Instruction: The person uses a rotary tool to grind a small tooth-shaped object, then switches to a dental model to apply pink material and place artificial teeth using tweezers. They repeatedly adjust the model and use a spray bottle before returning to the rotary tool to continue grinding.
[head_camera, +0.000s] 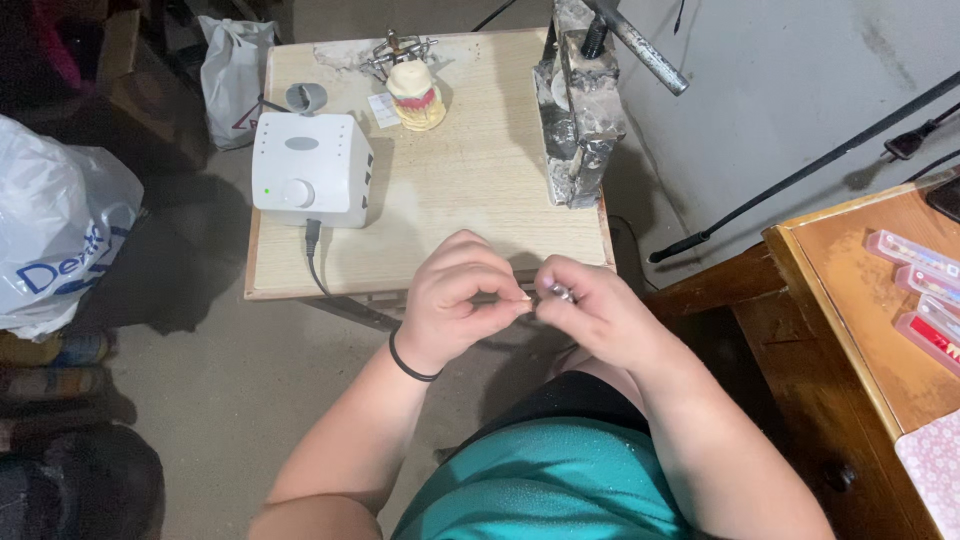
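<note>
We pinched one small metal handpiece tip (560, 292) between both hands: left hand (455, 300) and right hand (590, 305) closed on it, over the wooden table's (470, 190) front edge, near one white control box (310, 168).

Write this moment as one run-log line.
left hand: pinching small item | right hand: holding small metal tool | hands together at small wooden table edge | white control box untouched

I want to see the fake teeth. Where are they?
The dental model stands at the far edge of the small wooden table, just right of the white control box, away from both hands.
</note>
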